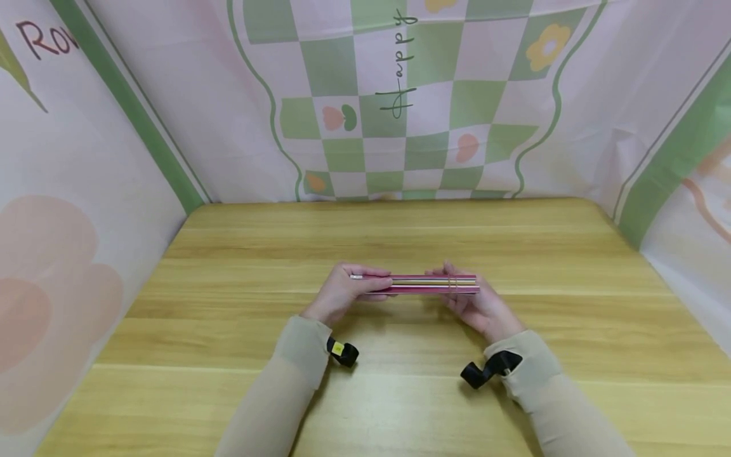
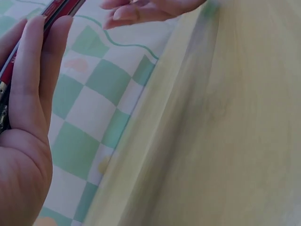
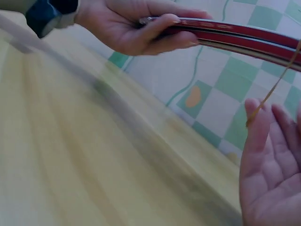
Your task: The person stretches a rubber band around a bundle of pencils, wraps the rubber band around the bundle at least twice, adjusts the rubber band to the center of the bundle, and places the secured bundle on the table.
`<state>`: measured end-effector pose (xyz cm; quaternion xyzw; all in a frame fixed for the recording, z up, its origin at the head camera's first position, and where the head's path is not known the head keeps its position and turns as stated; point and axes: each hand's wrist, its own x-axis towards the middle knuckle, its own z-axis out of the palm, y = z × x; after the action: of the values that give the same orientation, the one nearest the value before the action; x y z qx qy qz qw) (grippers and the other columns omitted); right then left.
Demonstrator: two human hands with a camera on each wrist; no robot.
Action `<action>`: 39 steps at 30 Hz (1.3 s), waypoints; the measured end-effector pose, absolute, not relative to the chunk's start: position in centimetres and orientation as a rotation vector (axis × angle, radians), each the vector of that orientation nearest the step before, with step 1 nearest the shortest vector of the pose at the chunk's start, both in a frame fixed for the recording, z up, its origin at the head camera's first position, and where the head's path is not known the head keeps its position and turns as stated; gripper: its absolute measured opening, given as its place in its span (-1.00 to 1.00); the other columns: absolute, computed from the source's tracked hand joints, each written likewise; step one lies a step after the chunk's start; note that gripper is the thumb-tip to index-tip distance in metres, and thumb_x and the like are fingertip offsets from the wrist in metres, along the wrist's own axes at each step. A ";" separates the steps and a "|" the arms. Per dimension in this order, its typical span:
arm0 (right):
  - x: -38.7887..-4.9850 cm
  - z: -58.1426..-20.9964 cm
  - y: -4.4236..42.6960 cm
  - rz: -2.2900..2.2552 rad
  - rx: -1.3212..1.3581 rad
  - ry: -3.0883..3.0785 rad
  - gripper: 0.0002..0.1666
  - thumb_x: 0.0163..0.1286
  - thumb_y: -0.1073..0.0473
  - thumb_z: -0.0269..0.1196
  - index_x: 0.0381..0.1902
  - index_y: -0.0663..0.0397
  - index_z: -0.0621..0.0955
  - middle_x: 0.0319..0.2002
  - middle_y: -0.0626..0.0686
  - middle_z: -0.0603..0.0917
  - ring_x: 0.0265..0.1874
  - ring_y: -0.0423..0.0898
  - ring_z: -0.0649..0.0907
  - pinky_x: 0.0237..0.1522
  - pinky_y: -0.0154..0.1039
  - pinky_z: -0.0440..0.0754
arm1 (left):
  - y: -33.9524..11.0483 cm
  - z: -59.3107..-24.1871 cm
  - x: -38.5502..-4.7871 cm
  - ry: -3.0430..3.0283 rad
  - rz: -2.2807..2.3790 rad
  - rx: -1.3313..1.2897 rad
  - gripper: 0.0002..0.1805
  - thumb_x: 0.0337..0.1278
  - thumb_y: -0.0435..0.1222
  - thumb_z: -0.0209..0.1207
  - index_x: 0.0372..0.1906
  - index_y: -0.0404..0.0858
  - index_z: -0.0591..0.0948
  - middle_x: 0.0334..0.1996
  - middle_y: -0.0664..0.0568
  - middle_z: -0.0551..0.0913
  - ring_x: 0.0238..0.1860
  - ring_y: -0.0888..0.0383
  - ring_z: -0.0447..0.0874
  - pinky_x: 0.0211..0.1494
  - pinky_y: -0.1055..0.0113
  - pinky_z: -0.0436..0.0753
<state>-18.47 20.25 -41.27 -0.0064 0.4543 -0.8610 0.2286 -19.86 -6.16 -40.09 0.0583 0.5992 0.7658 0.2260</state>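
My left hand [image 1: 345, 289] grips one end of a bundle of red and dark pencils [image 1: 414, 284], thumb on top and fingers beneath. The bundle lies level, raised above the table. A thin tan rubber band [image 3: 274, 89] runs from the bundle's other end down to my right hand [image 1: 474, 308], looped over a digit that looks like the thumb. The right hand's fingers are extended, below and beside the bundle. In the left wrist view, the left fingers [image 2: 29, 75] cover much of the pencils [image 2: 59, 12]; the right hand is partly out of frame.
A wooden table [image 1: 400, 393] spreads beneath both hands. Behind it hangs a green-and-white checked cloth [image 1: 382, 57], with more printed cloth [image 1: 68, 158] at the sides. Black straps [image 1: 491, 368] hang from both wrists.
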 end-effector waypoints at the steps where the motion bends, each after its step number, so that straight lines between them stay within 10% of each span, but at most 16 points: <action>1: -18.5 -41.5 20.1 -2.383 -0.027 1.226 -0.63 0.52 -0.04 0.08 -0.24 -0.01 0.75 -0.16 -0.06 0.80 -0.13 -0.22 0.76 -0.01 -0.39 0.70 | -6.2 -40.1 -19.9 1.628 2.135 0.156 -0.65 0.13 -0.52 0.30 0.05 -0.54 0.62 -0.07 -0.33 0.72 -0.27 0.04 0.81 -0.09 0.30 0.79; 6: -18.4 -42.3 19.0 -2.478 -0.043 1.032 -0.49 0.57 -0.15 -0.13 -0.12 -0.05 0.68 0.03 -0.07 0.74 0.08 -0.19 0.67 0.48 -0.17 0.35 | -6.0 -40.4 -19.9 1.522 2.222 0.108 -0.57 0.22 -0.54 0.21 0.18 -0.61 0.49 0.06 -0.37 0.64 -0.25 0.05 0.81 -0.10 0.38 0.78; 18: -18.0 -43.5 17.6 -2.705 -0.386 1.028 -0.23 0.35 -0.29 0.09 0.40 -0.06 0.36 0.48 -0.08 0.26 0.37 -0.19 0.40 0.33 -0.15 0.55 | -5.6 -41.0 -20.0 1.326 2.341 0.000 -0.49 0.28 -0.47 0.20 0.28 -0.57 0.40 0.00 -0.25 0.67 -0.25 0.06 0.81 -0.17 0.52 0.75; 29: -18.2 -43.0 18.2 -2.934 -0.670 1.568 -0.37 0.34 0.41 0.25 0.36 0.09 0.45 0.33 -0.06 0.54 0.24 -0.13 0.59 0.28 -0.36 0.56 | -6.2 -41.0 -20.1 1.286 2.387 -0.068 -0.47 0.32 -0.48 0.16 0.33 -0.55 0.35 0.00 -0.27 0.66 -0.27 0.06 0.81 -0.20 0.55 0.74; 39: -17.9 -41.2 18.7 -2.705 -0.852 2.177 -0.29 0.19 0.59 0.28 0.33 0.36 0.42 0.29 0.01 0.58 0.21 -0.17 0.61 0.39 -0.35 0.45 | -6.8 -40.7 -20.4 1.317 2.400 -0.077 -0.49 0.28 -0.50 0.18 0.29 -0.57 0.39 -0.06 -0.24 0.67 -0.28 0.03 0.82 -0.20 0.51 0.76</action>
<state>-17.88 18.69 -41.16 -0.2327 0.5947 -0.7388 -0.2152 -20.43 -6.83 -40.71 -0.0274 0.4712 0.8586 0.2002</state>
